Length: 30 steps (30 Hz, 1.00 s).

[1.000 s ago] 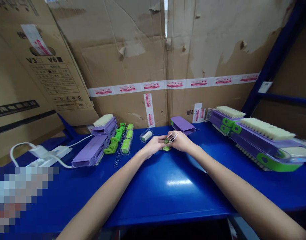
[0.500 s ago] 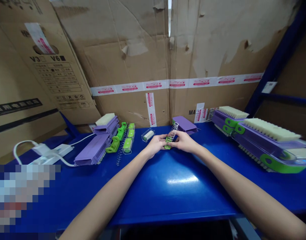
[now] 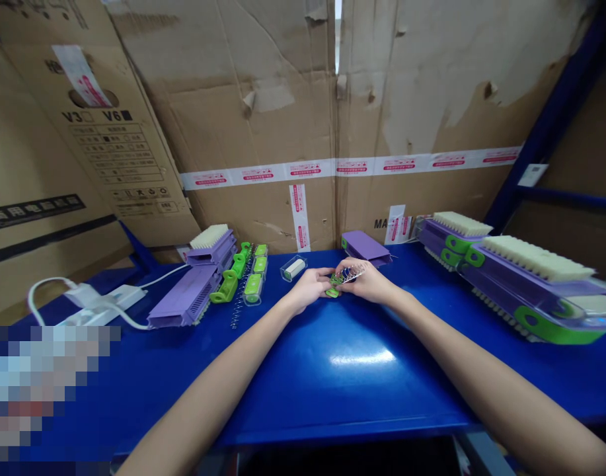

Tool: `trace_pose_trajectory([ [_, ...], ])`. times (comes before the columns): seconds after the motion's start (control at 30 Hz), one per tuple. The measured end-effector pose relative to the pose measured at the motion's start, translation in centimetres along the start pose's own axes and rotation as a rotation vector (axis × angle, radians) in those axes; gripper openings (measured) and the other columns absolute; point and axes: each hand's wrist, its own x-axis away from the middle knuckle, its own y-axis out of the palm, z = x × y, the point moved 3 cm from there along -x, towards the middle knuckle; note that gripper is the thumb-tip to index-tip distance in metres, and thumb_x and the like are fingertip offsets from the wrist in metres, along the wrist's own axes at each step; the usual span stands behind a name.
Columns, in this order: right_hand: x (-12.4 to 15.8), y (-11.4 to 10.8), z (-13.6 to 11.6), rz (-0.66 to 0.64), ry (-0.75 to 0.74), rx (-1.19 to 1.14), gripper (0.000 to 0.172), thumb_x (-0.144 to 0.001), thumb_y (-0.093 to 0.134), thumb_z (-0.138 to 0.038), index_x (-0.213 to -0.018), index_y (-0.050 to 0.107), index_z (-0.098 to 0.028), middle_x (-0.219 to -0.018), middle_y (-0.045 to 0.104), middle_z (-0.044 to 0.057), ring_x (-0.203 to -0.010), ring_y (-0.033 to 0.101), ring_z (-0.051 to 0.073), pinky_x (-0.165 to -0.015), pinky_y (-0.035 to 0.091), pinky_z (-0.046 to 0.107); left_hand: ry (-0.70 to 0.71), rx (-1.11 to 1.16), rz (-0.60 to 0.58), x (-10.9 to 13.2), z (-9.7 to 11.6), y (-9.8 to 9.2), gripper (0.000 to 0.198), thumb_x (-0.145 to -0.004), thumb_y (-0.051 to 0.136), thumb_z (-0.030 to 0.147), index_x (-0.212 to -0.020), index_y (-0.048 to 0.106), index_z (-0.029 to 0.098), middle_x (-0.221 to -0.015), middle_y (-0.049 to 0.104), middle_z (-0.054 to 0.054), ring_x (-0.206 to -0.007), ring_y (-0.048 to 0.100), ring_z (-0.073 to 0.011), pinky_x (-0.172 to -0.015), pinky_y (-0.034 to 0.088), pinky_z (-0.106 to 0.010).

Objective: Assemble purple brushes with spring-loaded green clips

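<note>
Left hand (image 3: pixel 310 289), right hand (image 3: pixel 371 284): close together, gripping.

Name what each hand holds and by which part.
Left hand: a green piece, at its left edge. Right hand: a coil spring, apparently near the end at the green piece; exact contact hidden.

White glare streaks the blue tabletop (image 3: pixel 293 390); upper right stays dim.

Silver spring (image 3: pixel 355 271), green piece (image 3: pixel 333 292), purple case (image 3: pixel 366 247), blue table (image 3: pixel 352 396), white tape (image 3: pixel 258 174) printed red
</note>
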Motion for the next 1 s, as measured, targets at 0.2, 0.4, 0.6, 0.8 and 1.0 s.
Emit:
trace_pose_trajectory([
  [0.2,0.06,0.1,0.03,-0.013,-0.026,0.056,0.012,-0.071,0.066,-0.023,-0.078,0.058,-0.019,-0.079,0.062,-0.001,-0.069,0.054,0.012,-0.06,0.037,0.021,-0.035,-0.045,0.051,-0.11,0.0,-0.12,0.048,-0.069,0.063,0.003,-0.116,0.057,0.007,-0.074,0.071,-0.008,-0.062,0.067,-0.0135,-0.065,0.053,-0.025],
  [0.4,-0.06,0.04,-0.07,-0.05,0.032,0.123,0.013,-0.071,0.065,-0.024,-0.075,0.054,-0.02,-0.073,0.061,-0.003,-0.063,0.05,0.011,-0.057,0.031,0.021,-0.049,-0.075,0.05,-0.11,0.13,0.09,0.045,-0.066,0.067,0.005,-0.11,0.06,0.008,-0.072,0.07,-0.008,-0.059,0.065,-0.0122,-0.061,0.052,-0.022],
  [0.6,-0.55,0.31,-0.37,-0.087,0.053,0.136,0.014,-0.067,0.064,-0.017,-0.07,0.051,-0.019,-0.069,0.056,-0.003,-0.063,0.047,0.01,-0.057,0.033,0.021,-0.033,-0.091,0.013,0.05,0.34,0.51,0.036,-0.062,0.072,0.01,-0.098,0.065,0.01,-0.068,0.069,-0.004,-0.055,0.062,-0.0093,-0.057,0.05,-0.02],
  [0.8,-0.5,0.45,-0.21,-0.156,0.176,-0.075,0.02,-0.063,0.067,-0.016,-0.067,0.048,-0.019,-0.057,0.053,-0.007,-0.05,0.044,0.007,-0.047,0.03,0.019,-0.063,-0.096,-0.035,0.11,0.52,0.58,0.028,-0.063,0.071,0.008,-0.09,0.067,0.011,-0.066,0.068,-0.003,-0.057,0.063,-0.0097,-0.056,0.05,-0.019],
  [1.0,-0.44,0.26,-0.71,-0.162,0.206,-0.023,0.021,-0.063,0.069,-0.016,-0.066,0.048,-0.019,-0.055,0.054,-0.007,-0.047,0.043,0.006,-0.045,0.028,0.019,-0.072,-0.142,-0.061,0.45,0.94,0.61,0.027,-0.065,0.062,0.001,-0.091,0.066,0.01,-0.069,0.067,-0.003,-0.061,0.063,-0.0097,-0.06,0.049,-0.019],
])
